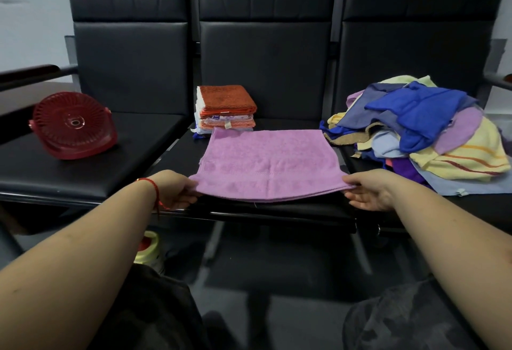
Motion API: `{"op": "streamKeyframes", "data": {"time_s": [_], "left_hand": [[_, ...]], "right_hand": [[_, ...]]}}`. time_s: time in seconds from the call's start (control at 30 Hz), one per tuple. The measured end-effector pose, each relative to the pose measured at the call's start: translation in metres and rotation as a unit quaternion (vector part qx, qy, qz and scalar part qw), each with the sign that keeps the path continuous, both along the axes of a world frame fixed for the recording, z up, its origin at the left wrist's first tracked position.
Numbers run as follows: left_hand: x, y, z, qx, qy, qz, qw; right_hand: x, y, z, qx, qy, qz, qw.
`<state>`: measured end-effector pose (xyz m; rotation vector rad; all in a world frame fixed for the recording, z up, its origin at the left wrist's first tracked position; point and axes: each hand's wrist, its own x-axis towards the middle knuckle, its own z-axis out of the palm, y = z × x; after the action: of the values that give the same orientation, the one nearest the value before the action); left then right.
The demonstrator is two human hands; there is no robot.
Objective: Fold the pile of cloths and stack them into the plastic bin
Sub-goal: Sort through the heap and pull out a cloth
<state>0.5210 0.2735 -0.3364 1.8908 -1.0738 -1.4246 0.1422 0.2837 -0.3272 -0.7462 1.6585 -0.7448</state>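
Black seat surface (83, 167) holds everything. Unfolded cloth pile (421, 133) at 3 o'clock, purple cloth (266, 164) dead center, red bin (73, 125) tipped at 9, folded stack (225, 108) at 12. Left hand (174, 191), right hand (368, 190) each pinching purple cloth's near corners.

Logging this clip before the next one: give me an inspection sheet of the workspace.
Surface: black padded seats in a row.
Job's things: purple cloth spread on the middle seat; folded stack behind it; unfolded pile on the right seat; red plastic bin tipped on the left seat.
Clutter: yellow container on the floor.
Hands: left hand and right hand pinch the cloth's near corners.
Cables: nothing seen.
Surroundings: pale wall.
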Motion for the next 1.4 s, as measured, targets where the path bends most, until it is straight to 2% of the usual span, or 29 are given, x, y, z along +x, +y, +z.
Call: {"op": "streamKeyframes", "data": {"time_s": [0.1, 0.23, 0.43, 0.57, 0.7, 0.77, 0.83, 0.9, 1.0, 1.1, 1.17, 1.27, 1.4], "left_hand": [[-0.002, 0.005, 0.012, -0.044, 0.077, 0.048, 0.995], [0.001, 0.012, 0.029, -0.143, 0.186, 0.108, 0.966], [0.006, 0.025, 0.054, -0.283, 0.213, 0.175, 0.919], [0.0, 0.046, 0.086, -0.365, 0.286, 0.165, 0.87], [-0.003, 0.067, 0.127, -0.434, 0.399, 0.15, 0.794], [-0.007, 0.069, 0.136, -0.445, 0.402, 0.16, 0.784], [-0.013, 0.061, 0.129, -0.432, 0.377, 0.182, 0.799], [-0.015, 0.049, 0.111, -0.393, 0.335, 0.195, 0.834], [-0.014, 0.027, 0.076, -0.285, 0.295, 0.177, 0.895], [-0.014, 0.014, 0.049, -0.19, 0.263, 0.137, 0.936], [-0.014, 0.006, 0.039, -0.146, 0.255, 0.135, 0.946], [-0.019, -0.006, 0.032, -0.114, 0.264, 0.166, 0.943], [-0.03, -0.027, 0.02, -0.145, 0.261, 0.199, 0.933]], "right_hand": [[-0.003, 0.003, 0.01, -0.046, -0.039, -0.016, 0.998], [-0.003, 0.011, 0.03, -0.128, -0.104, -0.026, 0.986], [0.007, 0.035, 0.074, -0.249, -0.199, -0.02, 0.948], [0.014, 0.06, 0.103, -0.325, -0.263, 0.009, 0.908], [0.012, 0.08, 0.134, -0.397, -0.378, -0.001, 0.836], [0.014, 0.085, 0.144, -0.424, -0.406, -0.003, 0.809], [0.014, 0.076, 0.14, -0.417, -0.397, -0.003, 0.818], [0.012, 0.062, 0.122, -0.374, -0.357, -0.015, 0.856], [0.008, 0.038, 0.088, -0.292, -0.246, -0.044, 0.923], [0.001, 0.015, 0.056, -0.228, -0.192, -0.053, 0.953], [0.001, 0.004, 0.042, -0.197, -0.19, -0.057, 0.96], [0.002, -0.011, 0.028, -0.159, -0.191, -0.074, 0.966], [0.013, -0.031, 0.011, -0.118, -0.191, -0.103, 0.969]]}}
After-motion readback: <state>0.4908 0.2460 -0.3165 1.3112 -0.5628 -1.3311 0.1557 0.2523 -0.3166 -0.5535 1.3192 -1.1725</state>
